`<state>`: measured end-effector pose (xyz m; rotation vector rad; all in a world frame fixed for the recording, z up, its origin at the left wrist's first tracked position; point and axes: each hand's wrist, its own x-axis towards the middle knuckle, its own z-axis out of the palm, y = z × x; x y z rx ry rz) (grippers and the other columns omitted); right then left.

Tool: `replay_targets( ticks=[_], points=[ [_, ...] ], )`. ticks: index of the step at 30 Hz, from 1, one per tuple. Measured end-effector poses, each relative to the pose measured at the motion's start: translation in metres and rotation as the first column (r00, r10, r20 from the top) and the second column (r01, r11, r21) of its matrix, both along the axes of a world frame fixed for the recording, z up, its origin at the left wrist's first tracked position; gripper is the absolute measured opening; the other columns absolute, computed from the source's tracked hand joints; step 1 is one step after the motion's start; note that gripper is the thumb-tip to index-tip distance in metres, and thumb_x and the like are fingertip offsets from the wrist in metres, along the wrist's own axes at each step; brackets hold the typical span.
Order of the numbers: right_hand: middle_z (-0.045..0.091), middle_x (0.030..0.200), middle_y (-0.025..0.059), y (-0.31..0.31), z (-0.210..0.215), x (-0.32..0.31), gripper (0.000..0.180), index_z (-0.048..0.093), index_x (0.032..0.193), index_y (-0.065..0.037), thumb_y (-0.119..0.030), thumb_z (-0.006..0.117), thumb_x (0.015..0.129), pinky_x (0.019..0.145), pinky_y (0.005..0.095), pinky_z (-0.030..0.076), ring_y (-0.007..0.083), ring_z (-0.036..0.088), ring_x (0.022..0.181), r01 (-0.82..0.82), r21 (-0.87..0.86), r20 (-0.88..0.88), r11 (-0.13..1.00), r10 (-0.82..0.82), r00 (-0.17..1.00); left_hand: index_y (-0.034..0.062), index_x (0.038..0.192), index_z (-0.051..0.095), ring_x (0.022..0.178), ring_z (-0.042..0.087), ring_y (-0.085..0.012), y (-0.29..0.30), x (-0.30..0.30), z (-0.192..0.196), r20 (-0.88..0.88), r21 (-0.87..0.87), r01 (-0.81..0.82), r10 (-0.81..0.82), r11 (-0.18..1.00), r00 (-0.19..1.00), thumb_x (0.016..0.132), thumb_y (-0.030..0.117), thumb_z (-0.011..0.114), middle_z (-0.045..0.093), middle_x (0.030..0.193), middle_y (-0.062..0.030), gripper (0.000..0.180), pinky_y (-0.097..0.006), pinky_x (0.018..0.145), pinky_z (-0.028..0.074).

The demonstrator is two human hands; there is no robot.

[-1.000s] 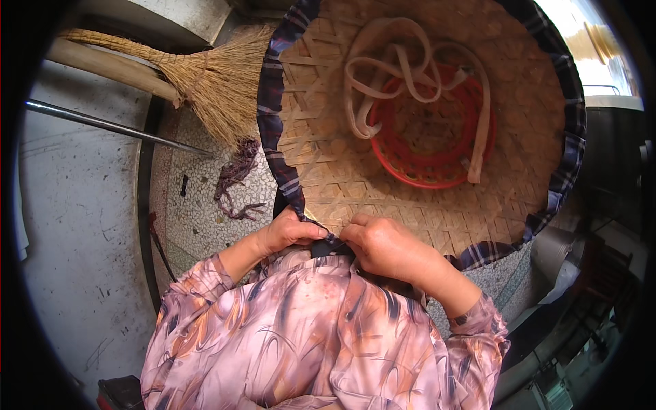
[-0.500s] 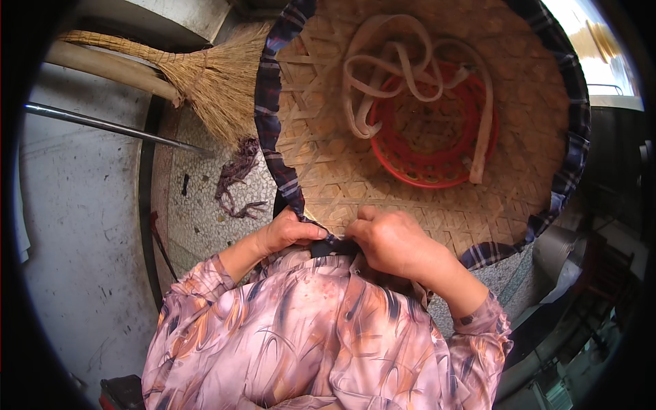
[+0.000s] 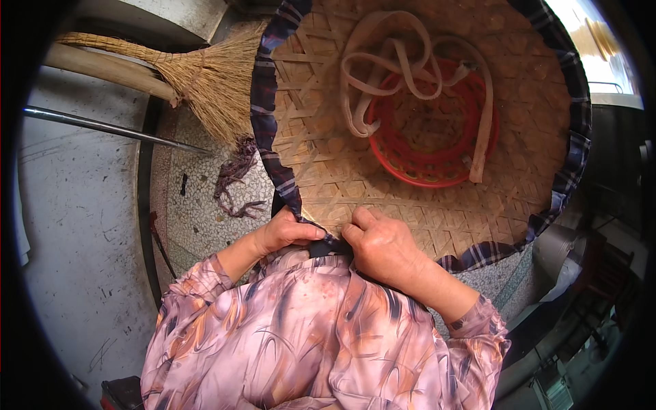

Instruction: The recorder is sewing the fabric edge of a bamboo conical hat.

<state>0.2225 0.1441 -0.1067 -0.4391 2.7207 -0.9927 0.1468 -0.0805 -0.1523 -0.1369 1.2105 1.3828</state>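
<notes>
Woven tray (image 3: 307, 137), near rim close to the printed shirt (image 3: 294, 328), plaid edging (image 3: 263, 123) along its rim. Left hand (image 3: 282, 231) pinches the edging at the tray's near rim. Right hand (image 3: 385, 249) just beside, same rim, fingers curled; cannot tell whether it grips anything. Red basket (image 3: 391, 164) near the tray's middle, pale strap (image 3: 484, 130) looped across it. Risk: slack left pinch could free the edging; tilting the tray could slide basket and strap.

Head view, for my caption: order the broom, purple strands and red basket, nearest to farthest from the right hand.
1. Red basket: ahead, inside the tray.
2. Purple strands: left, on the floor.
3. Broom: farther ahead, left.
</notes>
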Motion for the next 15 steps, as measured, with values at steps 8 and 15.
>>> replay_targets(
  ticks=[8,15],
  points=[
    [0.058,0.090,0.0131,0.0020,0.0041,-0.0010,0.013,0.065,0.083,-0.005,-0.010,0.064,0.071,0.067,0.0426,0.055,0.0318,0.063,0.088,-0.015,-0.026,0.055,1.000,0.017,0.998,0.0085,0.117,0.064,0.069,0.053,-0.0029,-0.0001,0.0026,-0.0017,-0.006,0.008,-0.026,0.026,1.000,1.000,0.082,0.012,0.071,0.064,0.093,0.0047,0.035,-0.019,0.058,0.039],
    [0.060,0.086,0.0119,0.0027,0.0015,0.0011,0.018,0.068,0.089,-0.006,-0.001,0.063,0.071,0.067,0.0418,0.054,0.0328,0.065,0.082,0.054,-0.107,0.164,0.993,-0.036,0.986,0.0061,0.112,0.066,0.070,0.054,-0.0040,0.0000,-0.0001,0.0001,-0.008,0.032,0.008,-0.008,0.999,1.000,0.083,0.011,0.071,0.065,0.091,0.0038,0.030,-0.019,0.059,0.041]
  ],
)
